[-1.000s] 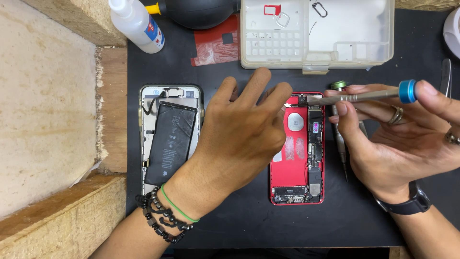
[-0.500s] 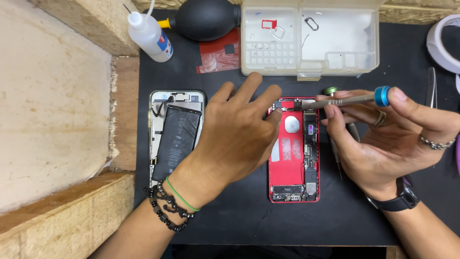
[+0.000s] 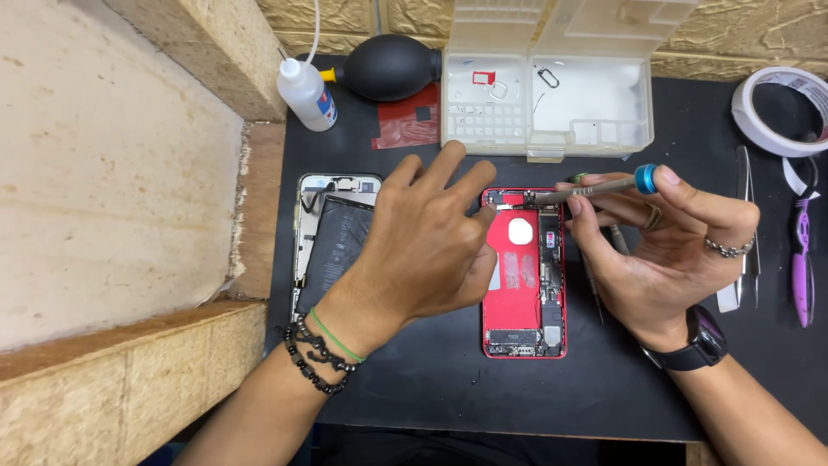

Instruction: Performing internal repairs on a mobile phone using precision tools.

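**Driver on the top corner of the red housing**

My left hand (image 3: 431, 250) lies flat over the left edge of the red phone housing (image 3: 523, 276), fingers spread, grasping nothing. It just pins the housing to the desk (image 3: 431, 380) so it can't slide under the driver.

My right hand (image 3: 664, 250) is closed on the screwdriver (image 3: 595, 185), index fingertip on its blue cap. The shaft lies nearly level, tip at the housing's top edge near the camera corner. Low angle looks like a matter of reach; I can't tell whether the tip is seated in a screw.

The housing sits mid-desk, open side up, board and connectors exposed. The other phone half (image 3: 332, 246), with the black battery, is parked just left of my left hand, clear of the work.

Containers:
- Clear parts box (image 3: 548, 103), lid up, just behind the housing so small parts travel a short way. Holds a red SIM tray, a metal ring, a wire eject pin and tiny specks in the gridded cells, too small to identify.
- Squeeze bottle (image 3: 306, 93), capped, back left beside the black air blower (image 3: 388, 67).

Tweezers (image 3: 746, 224), purple pry tool (image 3: 804, 259) and tape roll (image 3: 780, 108) are lined up on the right, within reach of my right hand.
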